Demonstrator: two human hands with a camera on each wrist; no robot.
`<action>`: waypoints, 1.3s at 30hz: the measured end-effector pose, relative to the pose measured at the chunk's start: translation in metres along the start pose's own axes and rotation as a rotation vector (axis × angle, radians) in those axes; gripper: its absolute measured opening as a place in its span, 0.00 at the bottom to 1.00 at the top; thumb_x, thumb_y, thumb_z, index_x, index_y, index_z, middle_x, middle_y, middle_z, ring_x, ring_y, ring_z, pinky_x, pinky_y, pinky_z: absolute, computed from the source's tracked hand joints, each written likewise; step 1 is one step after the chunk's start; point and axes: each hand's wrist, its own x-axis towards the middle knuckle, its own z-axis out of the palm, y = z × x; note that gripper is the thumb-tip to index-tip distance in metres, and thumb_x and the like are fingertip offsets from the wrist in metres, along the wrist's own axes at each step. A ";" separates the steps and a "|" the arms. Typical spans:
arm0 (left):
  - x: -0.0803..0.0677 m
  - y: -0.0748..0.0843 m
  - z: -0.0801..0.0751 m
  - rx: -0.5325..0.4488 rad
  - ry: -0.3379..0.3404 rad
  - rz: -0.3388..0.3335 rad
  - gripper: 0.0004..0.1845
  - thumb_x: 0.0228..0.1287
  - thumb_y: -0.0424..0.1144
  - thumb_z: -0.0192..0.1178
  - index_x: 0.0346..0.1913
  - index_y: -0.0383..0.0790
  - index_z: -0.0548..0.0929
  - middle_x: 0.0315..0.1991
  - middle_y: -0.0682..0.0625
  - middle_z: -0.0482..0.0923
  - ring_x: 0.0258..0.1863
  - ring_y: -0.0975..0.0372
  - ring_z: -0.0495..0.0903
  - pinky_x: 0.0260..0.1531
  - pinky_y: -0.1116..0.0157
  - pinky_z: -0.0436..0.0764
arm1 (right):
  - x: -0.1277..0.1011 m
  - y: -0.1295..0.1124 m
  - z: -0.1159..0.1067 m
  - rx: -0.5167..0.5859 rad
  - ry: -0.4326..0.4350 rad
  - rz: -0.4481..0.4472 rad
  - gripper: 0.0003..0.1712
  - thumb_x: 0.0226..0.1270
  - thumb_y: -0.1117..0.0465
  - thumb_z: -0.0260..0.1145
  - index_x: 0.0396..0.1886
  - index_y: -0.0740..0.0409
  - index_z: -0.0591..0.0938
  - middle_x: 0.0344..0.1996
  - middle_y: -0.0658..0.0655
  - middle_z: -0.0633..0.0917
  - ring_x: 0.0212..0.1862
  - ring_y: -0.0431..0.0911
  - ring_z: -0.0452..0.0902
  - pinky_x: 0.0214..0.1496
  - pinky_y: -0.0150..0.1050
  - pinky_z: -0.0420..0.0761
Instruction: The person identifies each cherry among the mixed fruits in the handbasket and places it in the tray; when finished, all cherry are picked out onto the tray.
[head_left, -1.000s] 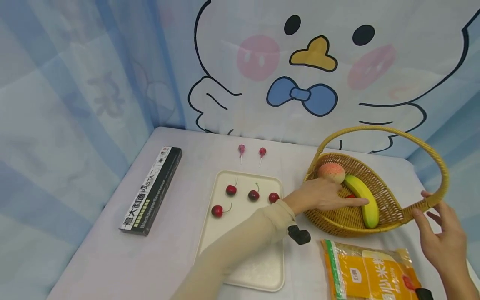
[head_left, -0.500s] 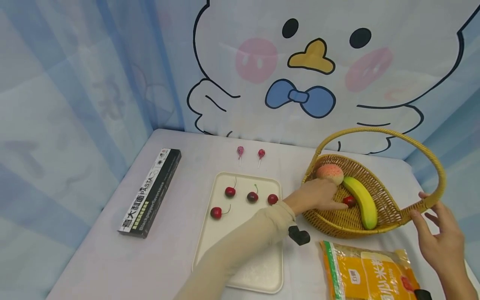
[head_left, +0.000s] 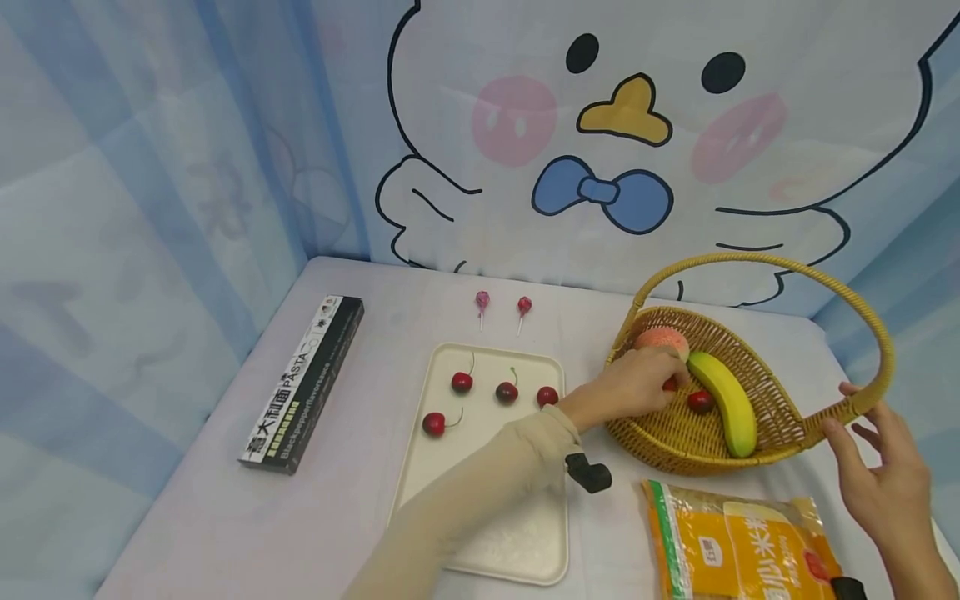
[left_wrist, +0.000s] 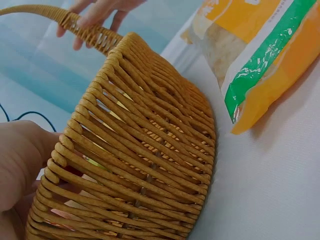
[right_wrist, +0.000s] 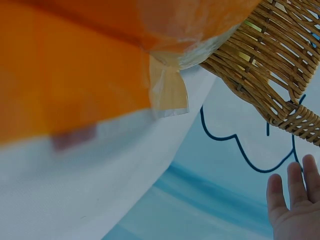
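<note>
A yellow wicker basket with a tall hoop handle stands at the right. Inside are a peach, a banana and a dark red cherry beside the banana. My left hand reaches over the basket's left rim and pinches another red cherry, mostly covered by the fingers. My right hand holds the foot of the handle, thumb and fingers on either side; the left wrist view shows these fingers across it.
A cream tray with several stemmed cherries lies under my left forearm. Two lollipops lie behind it. A black pasta box is at the left. An orange bag of millet lies in front of the basket.
My left hand has drawn back left from the banana, its fingers now together on a cherry. The cherry beside the banana has come into full view. My right hand stays at the handle.
</note>
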 end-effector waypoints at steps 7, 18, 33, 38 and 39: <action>-0.006 -0.002 -0.003 -0.079 0.066 0.017 0.12 0.76 0.39 0.65 0.56 0.53 0.90 0.61 0.61 0.82 0.51 0.74 0.77 0.46 0.81 0.75 | 0.000 0.000 0.000 0.004 0.002 -0.008 0.32 0.83 0.66 0.59 0.81 0.46 0.70 0.79 0.57 0.72 0.74 0.17 0.56 0.77 0.17 0.54; -0.015 -0.007 -0.007 -0.128 0.125 0.018 0.11 0.74 0.38 0.66 0.54 0.52 0.90 0.62 0.61 0.82 0.54 0.73 0.76 0.56 0.83 0.73 | 0.000 -0.001 0.000 -0.002 0.005 -0.020 0.31 0.83 0.66 0.59 0.81 0.47 0.70 0.79 0.55 0.72 0.73 0.14 0.55 0.76 0.16 0.55; -0.030 -0.006 -0.010 -0.170 0.189 0.030 0.09 0.74 0.39 0.67 0.52 0.53 0.89 0.58 0.61 0.82 0.51 0.73 0.75 0.52 0.86 0.71 | -0.001 -0.001 -0.001 -0.027 -0.003 -0.026 0.32 0.83 0.66 0.59 0.82 0.46 0.68 0.78 0.61 0.73 0.78 0.21 0.57 0.77 0.16 0.53; -0.035 -0.005 -0.013 -0.153 0.218 0.052 0.08 0.74 0.40 0.68 0.52 0.53 0.89 0.58 0.60 0.82 0.54 0.73 0.77 0.55 0.85 0.71 | 0.000 -0.001 0.000 -0.028 -0.003 -0.018 0.32 0.83 0.66 0.59 0.82 0.45 0.68 0.79 0.59 0.72 0.77 0.19 0.56 0.77 0.16 0.53; -0.037 -0.005 -0.014 -0.155 0.225 0.057 0.08 0.73 0.40 0.68 0.52 0.52 0.89 0.57 0.60 0.82 0.54 0.72 0.78 0.56 0.85 0.71 | 0.000 -0.001 0.000 -0.027 -0.003 -0.019 0.32 0.83 0.66 0.59 0.82 0.45 0.68 0.79 0.60 0.72 0.77 0.19 0.56 0.77 0.16 0.53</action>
